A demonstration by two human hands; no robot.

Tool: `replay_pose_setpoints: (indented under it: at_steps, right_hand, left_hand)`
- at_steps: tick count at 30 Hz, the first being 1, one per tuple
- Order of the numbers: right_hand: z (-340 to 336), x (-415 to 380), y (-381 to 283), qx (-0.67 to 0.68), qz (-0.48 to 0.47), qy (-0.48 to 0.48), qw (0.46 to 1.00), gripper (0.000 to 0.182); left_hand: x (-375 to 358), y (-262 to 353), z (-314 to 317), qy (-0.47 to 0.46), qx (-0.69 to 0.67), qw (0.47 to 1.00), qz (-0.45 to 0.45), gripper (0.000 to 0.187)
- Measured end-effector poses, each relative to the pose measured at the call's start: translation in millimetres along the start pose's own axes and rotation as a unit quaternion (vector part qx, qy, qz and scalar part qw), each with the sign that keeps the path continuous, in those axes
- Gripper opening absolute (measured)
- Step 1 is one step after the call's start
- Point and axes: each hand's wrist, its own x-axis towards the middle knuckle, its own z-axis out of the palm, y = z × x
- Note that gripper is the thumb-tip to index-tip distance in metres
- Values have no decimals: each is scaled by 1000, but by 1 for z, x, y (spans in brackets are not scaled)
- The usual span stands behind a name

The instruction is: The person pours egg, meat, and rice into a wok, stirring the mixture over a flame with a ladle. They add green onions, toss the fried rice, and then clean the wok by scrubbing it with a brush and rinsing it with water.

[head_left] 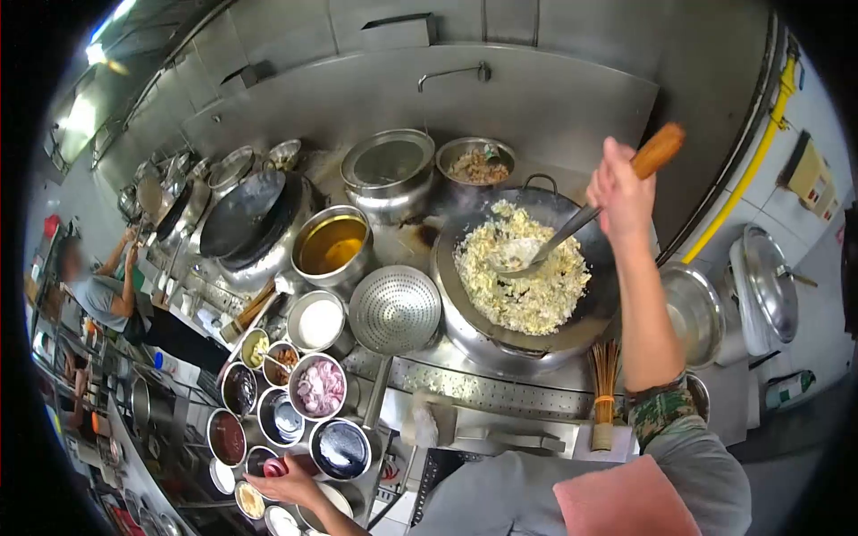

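My right hand (pixel 621 192) is wrapped round the wooden handle (pixel 659 150) of a metal ladle (pixel 570 229). The ladle's bowl rests in a heap of fried rice (pixel 527 299) with yellow bits, inside a large dark wok (pixel 585 308) on the range. At the lower left, my left hand (pixel 293 489) reaches over the cluster of seasoning pots, its fingers curved about a small round red thing (pixel 274 467) with a pale band. Chopped red onion fills a steel pot (pixel 320 388) just above that hand, and a pot of dark liquid (pixel 340 448) stands to its right.
A perforated strainer (pixel 395 308) lies left of the wok, near a pot of amber oil (pixel 331 245). Behind stand a lidded pot (pixel 388 165) and a bowl of cooked food (pixel 478 166). A bamboo brush (pixel 604 393) stands at the front edge. Another person (pixel 107 290) works at far left.
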Motion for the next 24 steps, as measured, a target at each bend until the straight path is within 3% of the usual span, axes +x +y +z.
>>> replay_pose_setpoints:
  at_steps: [2, 3, 4, 5, 6, 7, 8, 10, 12, 14, 16, 18, 21, 24]
  right_hand:
    - [-1, -7, 34, -14, 10, 49, 999, 33]
    - [-6, 4, 31, -42, 15, 34, 998, 33]
    - [-9, 21, 27, -67, 24, 17, 997, 32]
    - [-13, 34, 24, -91, 39, 3, 995, 32]
    - [-17, 48, 7, -66, 70, 22, 995, 32]
    - [-28, 46, -13, -66, 56, 37, 996, 32]
    - [-30, 40, -33, -69, 42, 48, 996, 31]
    - [-43, 25, -5, -39, 38, 72, 996, 30]
    - [-55, 15, 14, 11, 38, 122, 992, 30]
    - [-62, 43, -16, -20, 88, 166, 982, 30]
    - [-64, 48, -67, 22, 151, 129, 980, 32]
    - [-64, 43, -68, 32, 206, 58, 976, 35]
    - [-34, 21, -39, -95, 107, 136, 980, 21]
    - [-31, 2, -50, -38, 17, 121, 992, 30]
  left_hand:
    - [12, 80, -26, -47, -136, 982, 122, 91]
    - [0, 144, -42, -130, -269, 953, 56, 85]
    - [-30, 198, -58, -226, -415, 881, 19, 82]
    - [-44, 228, -71, -293, -366, 851, 236, 79]
    - [-37, 281, -101, -384, -427, 739, 353, 73]
    - [-68, 304, -102, -343, -469, 698, 419, 61]
    - [-76, 337, -119, -364, -482, 643, 471, 54]
    - [-137, 352, -82, -399, -477, 595, 509, 37]
    - [-141, 346, -74, -454, -467, 569, 502, 29]
    - [-135, 339, -91, -468, -500, 552, 475, 25]
    - [-93, 327, -143, -436, -566, 554, 428, 24]
    - [-88, 343, -160, -428, -545, 592, 412, 23]
    - [-135, 346, -107, -428, -546, 571, 438, 22]
    - [-162, 283, -77, -451, -512, 552, 478, 20]
